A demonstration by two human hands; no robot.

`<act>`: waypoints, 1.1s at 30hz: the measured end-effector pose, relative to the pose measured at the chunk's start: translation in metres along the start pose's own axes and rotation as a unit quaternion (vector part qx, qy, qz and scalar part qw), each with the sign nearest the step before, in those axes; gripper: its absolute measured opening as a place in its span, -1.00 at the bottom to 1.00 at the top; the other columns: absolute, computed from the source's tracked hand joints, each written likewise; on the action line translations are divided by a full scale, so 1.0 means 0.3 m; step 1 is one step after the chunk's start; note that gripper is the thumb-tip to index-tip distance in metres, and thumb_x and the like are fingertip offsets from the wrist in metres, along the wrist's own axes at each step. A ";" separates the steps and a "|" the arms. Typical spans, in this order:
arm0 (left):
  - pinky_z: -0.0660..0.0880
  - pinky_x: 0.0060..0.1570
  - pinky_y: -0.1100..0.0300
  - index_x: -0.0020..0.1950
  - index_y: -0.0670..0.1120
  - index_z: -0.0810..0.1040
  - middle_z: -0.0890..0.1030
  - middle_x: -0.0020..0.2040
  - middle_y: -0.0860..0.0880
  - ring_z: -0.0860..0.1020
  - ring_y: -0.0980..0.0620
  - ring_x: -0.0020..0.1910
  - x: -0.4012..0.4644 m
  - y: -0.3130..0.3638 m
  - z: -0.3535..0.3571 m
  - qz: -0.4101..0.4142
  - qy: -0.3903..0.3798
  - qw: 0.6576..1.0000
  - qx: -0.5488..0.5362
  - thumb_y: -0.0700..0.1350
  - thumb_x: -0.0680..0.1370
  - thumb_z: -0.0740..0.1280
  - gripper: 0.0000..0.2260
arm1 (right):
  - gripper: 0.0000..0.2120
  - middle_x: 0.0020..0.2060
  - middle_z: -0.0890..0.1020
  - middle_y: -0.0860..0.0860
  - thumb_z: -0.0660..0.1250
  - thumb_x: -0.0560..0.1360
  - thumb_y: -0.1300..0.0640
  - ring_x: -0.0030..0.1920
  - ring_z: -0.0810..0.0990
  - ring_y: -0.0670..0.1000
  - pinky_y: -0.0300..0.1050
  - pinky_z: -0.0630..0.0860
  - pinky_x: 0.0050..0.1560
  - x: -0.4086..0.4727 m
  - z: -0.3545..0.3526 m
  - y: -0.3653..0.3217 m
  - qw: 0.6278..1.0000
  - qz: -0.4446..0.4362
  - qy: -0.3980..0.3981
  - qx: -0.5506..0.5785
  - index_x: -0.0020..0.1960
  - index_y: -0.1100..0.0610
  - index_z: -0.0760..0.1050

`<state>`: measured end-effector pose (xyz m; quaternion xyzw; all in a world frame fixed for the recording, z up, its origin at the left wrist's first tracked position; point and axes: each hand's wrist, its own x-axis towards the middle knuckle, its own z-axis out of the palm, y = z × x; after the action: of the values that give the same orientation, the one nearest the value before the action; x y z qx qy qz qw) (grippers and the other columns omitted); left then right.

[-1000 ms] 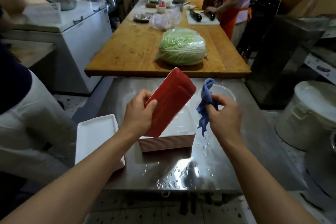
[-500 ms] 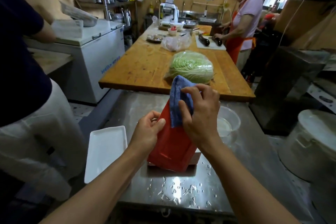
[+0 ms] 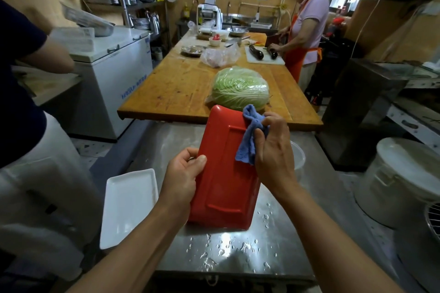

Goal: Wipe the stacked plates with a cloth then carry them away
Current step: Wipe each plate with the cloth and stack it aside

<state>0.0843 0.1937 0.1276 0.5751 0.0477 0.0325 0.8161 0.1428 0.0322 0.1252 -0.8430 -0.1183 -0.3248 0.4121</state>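
I hold a red rectangular plate (image 3: 223, 173) upright over the wet steel table (image 3: 273, 245), its underside facing me. My left hand (image 3: 182, 178) grips the plate's left edge, thumb on the red back. My right hand (image 3: 273, 150) pinches a blue cloth (image 3: 250, 135) against the plate's upper right edge. The stack the plate came from is hidden behind it. A white rectangular plate (image 3: 128, 204) lies at the table's left edge.
A clear plastic bowl (image 3: 297, 157) sits behind my right hand. A wooden table (image 3: 181, 88) beyond carries a wrapped cabbage (image 3: 240, 88). One person (image 3: 307, 31) cuts at its far end; another person (image 3: 26, 107) stands close on my left. White buckets (image 3: 404, 181) stand on the right.
The plate has been lifted and turned upright with its back towards me. My right hand brought the cloth onto it, then slid from the top edge down the right side.
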 end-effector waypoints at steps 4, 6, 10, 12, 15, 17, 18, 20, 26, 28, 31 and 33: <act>0.55 -0.42 0.24 -0.09 -0.18 0.49 0.64 -0.37 -0.03 0.60 0.10 -0.41 0.007 -0.009 0.017 0.003 0.009 1.000 -0.018 -0.30 0.58 0.20 -0.89 | -0.82 0.05 0.41 0.11 0.17 0.57 0.11 0.01 0.46 0.10 0.00 0.42 -0.12 -0.015 0.001 -0.016 0.997 0.066 0.038 0.026 0.08 0.19 0.28; 0.55 -0.42 0.23 -0.10 -0.16 0.49 0.64 -0.37 -0.03 0.60 0.10 -0.42 0.022 -0.011 0.030 0.003 0.022 0.999 -0.039 -0.30 0.58 0.20 -0.88 | -0.80 0.06 0.41 0.10 0.21 0.57 0.12 0.01 0.48 0.09 0.01 0.43 -0.12 -0.038 0.013 -0.032 0.993 0.109 0.043 0.033 0.12 0.17 0.26; 0.58 -0.37 0.22 -0.13 -0.13 0.48 0.64 -0.39 0.00 0.60 0.11 -0.41 0.062 0.003 0.050 0.017 0.053 0.996 -0.077 -0.30 0.58 0.19 -0.86 | -0.79 0.03 0.45 0.08 0.25 0.55 0.16 0.03 0.49 0.12 0.12 0.45 -0.02 -0.122 0.022 -0.052 0.991 0.126 0.021 0.040 0.07 0.09 0.21; 0.59 -0.36 0.20 -0.12 -0.12 0.48 0.65 -0.37 0.02 0.61 0.12 -0.38 0.078 0.011 0.046 0.033 0.061 0.994 -0.086 -0.28 0.58 0.20 -0.86 | -0.75 0.02 0.47 0.08 0.26 0.54 0.15 0.01 0.51 0.10 0.16 0.48 -0.02 -0.162 0.014 -0.051 0.991 0.126 -0.003 0.051 0.05 0.02 0.17; 0.57 -0.37 0.21 -0.09 -0.09 0.48 0.66 -0.33 0.04 0.63 0.13 -0.33 0.093 0.008 0.038 0.051 0.065 0.992 -0.093 -0.24 0.60 0.19 -0.87 | -0.67 0.03 0.49 0.00 0.29 0.52 0.13 0.03 0.56 0.03 0.11 0.52 0.05 -0.182 -0.010 -0.051 0.984 0.145 -0.037 0.101 0.11 -0.05 0.16; 0.57 -0.34 0.20 -0.06 -0.08 0.46 0.66 -0.30 0.05 0.63 0.13 -0.30 0.090 -0.004 0.045 0.060 0.049 0.993 -0.086 -0.24 0.61 0.17 -0.87 | -0.61 -0.03 0.50 -0.11 0.32 0.50 0.14 -0.01 0.58 -0.04 0.04 0.54 0.04 -0.163 -0.021 -0.046 0.975 0.168 -0.044 0.137 0.16 -0.08 0.16; 0.57 -0.33 0.19 -0.04 -0.08 0.45 0.66 -0.29 0.04 0.63 0.12 -0.29 0.087 -0.011 0.048 0.061 0.034 0.994 -0.080 -0.25 0.61 0.15 -0.87 | -0.60 -0.06 0.51 -0.14 0.33 0.50 0.15 -0.05 0.59 -0.07 0.01 0.55 0.01 -0.150 -0.025 -0.044 0.971 0.180 -0.042 0.153 0.17 -0.09 0.18; 0.58 -0.29 0.15 0.00 -0.07 0.42 0.67 -0.22 -0.01 0.64 0.07 -0.24 0.080 -0.019 0.046 0.044 -0.012 0.996 -0.072 -0.25 0.61 0.16 -0.90 | -0.62 -0.10 0.55 -0.09 0.35 0.48 0.16 -0.11 0.62 -0.06 0.05 0.57 -0.01 -0.128 -0.033 -0.038 0.958 0.212 -0.027 0.191 0.17 -0.07 0.25; 0.61 -0.18 0.04 0.18 -0.11 0.44 0.66 -0.01 -0.05 0.64 -0.06 -0.01 0.102 0.052 -0.034 0.004 -0.113 0.994 0.003 -0.09 0.39 0.45 -0.60 | -0.61 -0.16 0.61 -0.02 0.46 0.33 0.18 -0.19 0.65 0.02 0.09 0.63 -0.15 -0.072 -0.107 -0.028 0.963 0.167 -0.009 0.214 0.06 -0.04 0.38; 0.61 -0.14 -0.02 0.25 -0.08 0.41 0.63 0.08 -0.08 0.64 -0.05 0.04 0.139 0.094 -0.049 0.018 -0.088 0.996 0.022 -0.10 0.34 0.47 -0.49 | -0.62 -0.20 0.62 -0.04 0.47 0.30 0.18 -0.23 0.66 0.01 0.09 0.63 -0.22 -0.050 -0.131 -0.025 0.972 0.133 -0.034 0.190 0.01 -0.05 0.39; 0.60 -0.22 0.07 0.30 -0.02 0.33 0.59 0.08 -0.09 0.65 0.00 -0.02 0.203 0.148 -0.052 0.039 -0.041 0.995 0.077 -0.07 0.28 0.50 -0.36 | -0.62 -0.19 0.63 -0.07 0.48 0.31 0.17 -0.20 0.66 -0.02 0.14 0.61 -0.19 -0.029 -0.155 -0.017 0.981 0.117 -0.075 0.134 -0.01 -0.06 0.36; 0.58 -0.24 0.12 0.30 -0.02 0.36 0.59 0.00 -0.08 0.65 0.00 -0.09 0.234 0.166 -0.053 0.040 -0.060 0.986 0.149 -0.06 0.27 0.48 -0.38 | -0.62 -0.17 0.64 -0.04 0.48 0.32 0.17 -0.20 0.66 -0.02 0.13 0.61 -0.17 -0.018 -0.174 -0.007 0.983 0.113 -0.101 0.105 -0.02 -0.06 0.36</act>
<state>0.1524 0.2328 0.1664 0.6926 -0.0198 0.0234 0.7207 0.1143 -0.0063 0.1465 -0.8317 -0.0966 -0.1753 0.5179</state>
